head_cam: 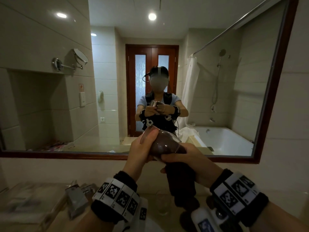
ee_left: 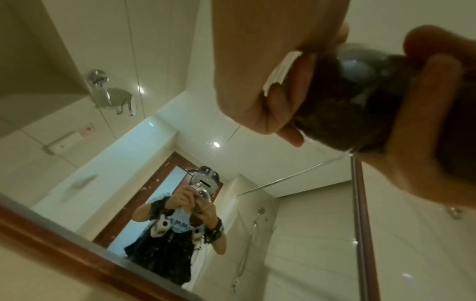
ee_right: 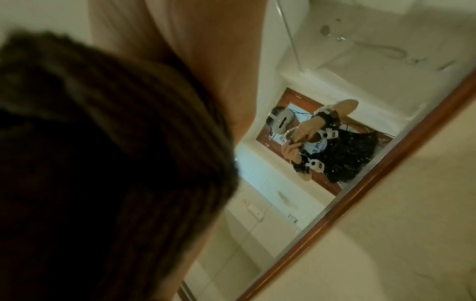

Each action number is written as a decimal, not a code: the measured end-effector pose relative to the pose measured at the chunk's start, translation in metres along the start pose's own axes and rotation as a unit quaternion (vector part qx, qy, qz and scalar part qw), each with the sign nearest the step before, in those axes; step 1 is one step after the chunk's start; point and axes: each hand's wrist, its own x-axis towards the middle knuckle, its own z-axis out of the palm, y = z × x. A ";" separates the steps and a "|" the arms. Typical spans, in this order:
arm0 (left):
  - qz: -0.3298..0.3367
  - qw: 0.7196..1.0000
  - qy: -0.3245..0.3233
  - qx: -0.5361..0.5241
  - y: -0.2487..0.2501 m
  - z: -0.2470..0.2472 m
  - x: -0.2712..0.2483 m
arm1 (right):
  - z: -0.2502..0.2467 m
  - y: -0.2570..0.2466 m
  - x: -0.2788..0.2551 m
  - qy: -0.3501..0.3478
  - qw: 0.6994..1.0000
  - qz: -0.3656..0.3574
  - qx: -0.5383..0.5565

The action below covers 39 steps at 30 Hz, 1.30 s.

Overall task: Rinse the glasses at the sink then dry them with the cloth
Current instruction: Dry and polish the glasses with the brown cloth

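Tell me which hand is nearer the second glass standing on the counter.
Right. The right hand, gripping the dark cloth stuffed in the held glass, is above the glass on the counter; the left hand holds the held glass farther left.

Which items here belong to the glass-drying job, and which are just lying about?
In use:
- clear drinking glass, gripped by the left hand
- dark brown cloth, stuffed into that glass and held by the right hand
- second clear glass, standing on the counter

Lying about:
- silvery foil packet
- folded white towels
- wood-framed wall mirror
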 end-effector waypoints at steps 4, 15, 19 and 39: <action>-0.078 0.996 -0.028 0.036 -0.004 -0.008 0.006 | -0.005 0.012 0.009 0.069 0.957 -0.165 -0.227; -0.049 0.989 -0.061 -0.124 -0.016 0.005 0.016 | 0.002 0.010 0.015 0.045 0.995 -0.064 -0.055; -0.036 0.992 -0.073 -0.095 -0.014 0.001 0.021 | 0.001 -0.003 0.010 0.016 0.997 -0.002 0.075; -0.051 0.987 -0.073 -0.133 -0.021 -0.010 0.004 | -0.001 -0.002 0.013 0.002 0.996 0.027 0.087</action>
